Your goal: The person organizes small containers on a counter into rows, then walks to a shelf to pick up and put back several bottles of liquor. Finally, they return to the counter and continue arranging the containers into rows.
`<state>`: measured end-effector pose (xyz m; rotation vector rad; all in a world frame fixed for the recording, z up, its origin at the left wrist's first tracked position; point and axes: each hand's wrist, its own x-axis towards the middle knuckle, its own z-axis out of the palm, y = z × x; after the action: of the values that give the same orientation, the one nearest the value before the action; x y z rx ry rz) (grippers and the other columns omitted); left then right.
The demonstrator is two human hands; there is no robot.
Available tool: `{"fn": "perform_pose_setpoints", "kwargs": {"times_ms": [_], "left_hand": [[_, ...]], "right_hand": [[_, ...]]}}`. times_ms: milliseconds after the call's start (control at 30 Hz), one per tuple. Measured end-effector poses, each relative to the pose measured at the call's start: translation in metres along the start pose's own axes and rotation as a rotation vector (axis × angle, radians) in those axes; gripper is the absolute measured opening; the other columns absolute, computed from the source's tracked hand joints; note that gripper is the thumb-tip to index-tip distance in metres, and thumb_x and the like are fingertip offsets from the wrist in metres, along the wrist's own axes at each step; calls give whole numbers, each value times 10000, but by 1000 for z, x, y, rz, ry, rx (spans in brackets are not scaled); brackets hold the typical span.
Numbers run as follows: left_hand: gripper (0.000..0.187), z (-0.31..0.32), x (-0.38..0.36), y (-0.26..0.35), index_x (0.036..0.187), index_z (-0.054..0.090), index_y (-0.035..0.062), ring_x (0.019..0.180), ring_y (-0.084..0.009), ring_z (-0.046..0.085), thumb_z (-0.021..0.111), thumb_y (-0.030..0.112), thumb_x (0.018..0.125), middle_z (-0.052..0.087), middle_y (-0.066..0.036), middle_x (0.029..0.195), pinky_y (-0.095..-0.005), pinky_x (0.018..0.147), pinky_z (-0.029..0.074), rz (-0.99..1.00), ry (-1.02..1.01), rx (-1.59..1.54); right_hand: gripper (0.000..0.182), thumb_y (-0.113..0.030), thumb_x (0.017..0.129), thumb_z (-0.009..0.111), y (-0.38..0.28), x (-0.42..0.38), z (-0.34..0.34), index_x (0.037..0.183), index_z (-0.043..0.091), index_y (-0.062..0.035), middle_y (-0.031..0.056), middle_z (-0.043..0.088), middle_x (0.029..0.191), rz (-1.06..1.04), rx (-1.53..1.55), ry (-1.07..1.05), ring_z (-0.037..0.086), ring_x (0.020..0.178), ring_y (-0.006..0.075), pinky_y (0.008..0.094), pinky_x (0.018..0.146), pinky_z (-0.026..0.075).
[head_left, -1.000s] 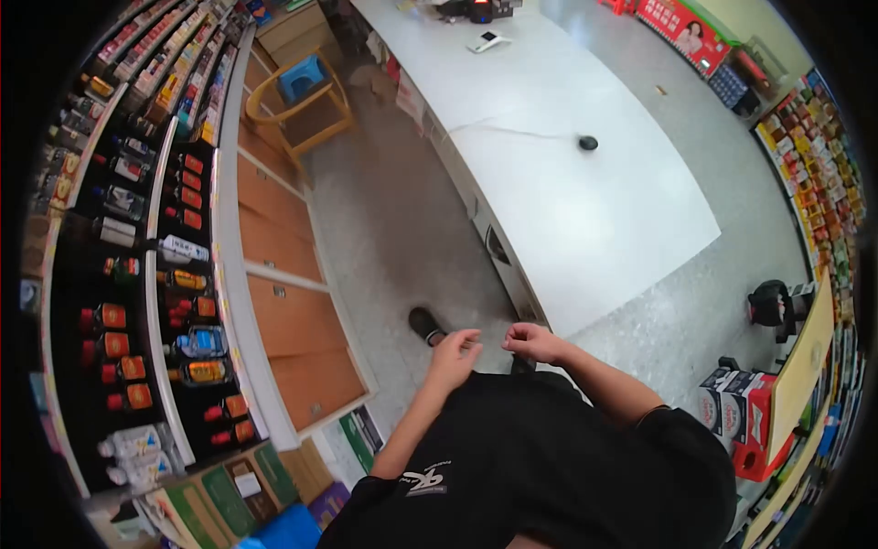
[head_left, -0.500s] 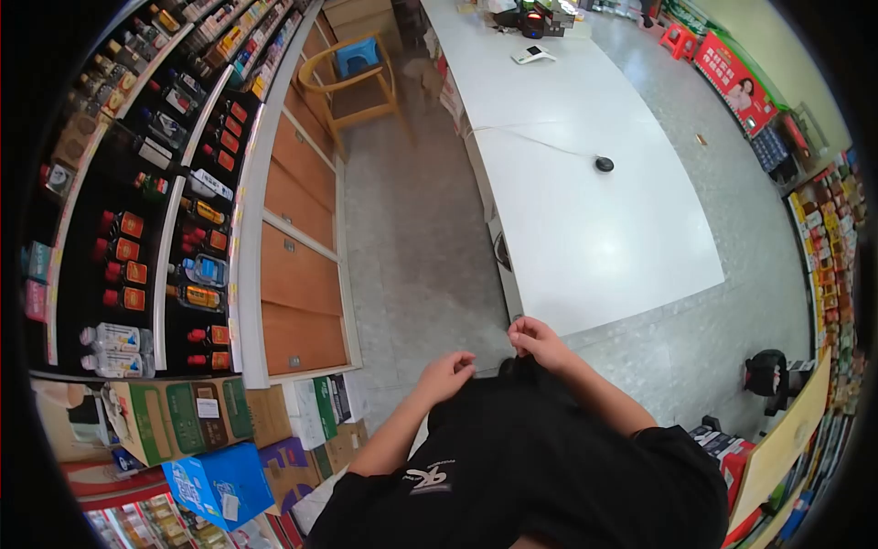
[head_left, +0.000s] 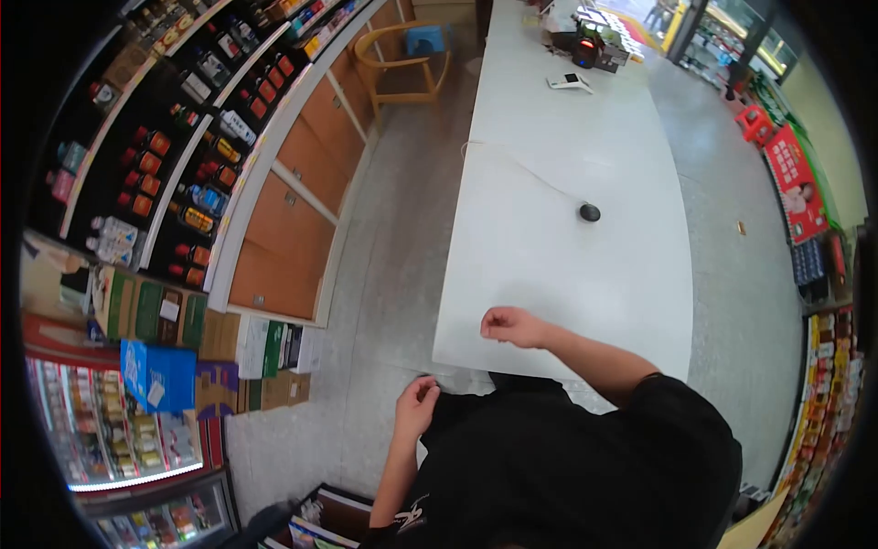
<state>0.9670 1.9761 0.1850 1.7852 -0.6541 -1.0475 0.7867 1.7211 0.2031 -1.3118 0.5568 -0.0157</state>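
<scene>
My right hand (head_left: 512, 327) hangs over the near end of the white counter (head_left: 567, 274), its fingers curled inward with nothing visible in them. Lower and to the left, my left hand (head_left: 417, 404) is beside my black shirt, above the grey floor. Its fingers are bent in a loose curl, and I see no object there either. Farther up the counter lies a small round black device (head_left: 590, 212) with a thin cable. Neither hand touches it.
Bottle shelves (head_left: 201, 137) and wooden cabinets (head_left: 283, 242) line the left side. Stacked cartons (head_left: 165, 311) stand below them, near a lit display fridge (head_left: 128, 448). A wooden chair (head_left: 402, 69) is at the aisle's far end. A card terminal (head_left: 571, 83) sits on the counter.
The view has swung so the counter's near end lies in front of me. My hands have moved apart: the right over the counter, the left down by my side.
</scene>
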Motion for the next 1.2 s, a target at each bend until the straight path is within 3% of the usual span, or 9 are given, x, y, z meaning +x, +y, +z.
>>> {"fn": "perform_pose_setpoints", "kwargs": {"times_ms": [133,333,467,533,667,800,867,933,1200], "left_hand": [[254,60,-58,24,1112,625,23,829,-118,615,641,112,874,658,-54,979,-261,765,500,-4,-16,36],[281,127,-113,23,1117,628,34,848,-168,645,656,105,846,667,-97,1014,-293,761,513,54,9,185],[281,171,-144,9,1116,626,32,847,-176,645,651,119,849,661,-106,1025,-300,763,510,91,-10,177],[283,205,-175,-5,1115,626,34,845,-189,646,648,141,854,656,-113,1031,-305,766,506,55,-11,165],[289,267,-244,-22,1117,628,38,831,-176,640,655,144,850,667,-92,992,-298,759,507,-13,46,171],[277,324,-301,-28,1109,633,30,796,-142,638,653,141,856,674,-78,983,-275,735,511,-208,47,-37],[283,346,-310,-30,1112,631,27,788,-145,642,656,137,852,673,-86,982,-281,733,514,-205,34,-30],[282,363,-309,-24,1108,630,25,789,-153,646,659,134,850,675,-90,978,-286,732,517,-174,45,112],[243,486,-228,28,1107,623,20,807,-101,601,627,121,886,660,-36,932,-252,751,487,-37,335,-59]], "right_hand": [[129,-207,900,611,-10,-40,-34,936,608,-83,-28,587,874,31,-105,45,519,790,83,263,710,454],[228,-278,879,660,43,-118,-23,912,605,-60,-6,591,784,-73,-170,21,519,734,76,263,654,444],[169,-228,907,633,90,-189,-10,940,616,-63,-12,622,857,11,-102,-209,542,795,68,251,735,451],[181,-242,903,638,108,-232,-4,945,620,-67,-13,624,851,64,-169,-224,546,791,64,250,727,453],[194,-250,897,641,123,-300,-13,959,628,-67,-2,647,872,72,-309,-467,569,798,67,248,706,460],[217,-271,882,659,103,-336,-29,957,628,-70,7,656,840,80,-353,-485,586,767,80,259,688,470],[228,-281,876,666,98,-347,-45,956,628,-71,10,655,823,108,-392,-486,588,750,86,263,681,472],[281,-351,864,662,99,-354,-68,932,630,-80,35,643,787,-5,-436,-424,606,758,131,290,681,482],[230,-262,863,680,95,-418,-227,958,630,-60,14,618,772,-92,-414,-421,560,710,99,274,657,468]]}}
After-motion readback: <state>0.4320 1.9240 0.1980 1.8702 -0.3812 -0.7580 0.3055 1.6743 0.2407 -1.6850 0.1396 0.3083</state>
